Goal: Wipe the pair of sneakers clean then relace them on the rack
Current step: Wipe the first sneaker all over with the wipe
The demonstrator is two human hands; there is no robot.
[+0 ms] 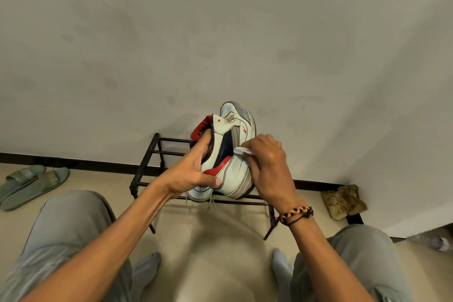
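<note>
One white leather sneaker [230, 154] with red collar lining is held toe-up above a black metal-bar shoe rack [147, 167]. The left hand [188, 176] grips its heel and collar; the right hand [267, 167] pinches a crumpled white wipe [241, 151] against its side. Two green slides [31, 182] lie on the floor at left.
</note>
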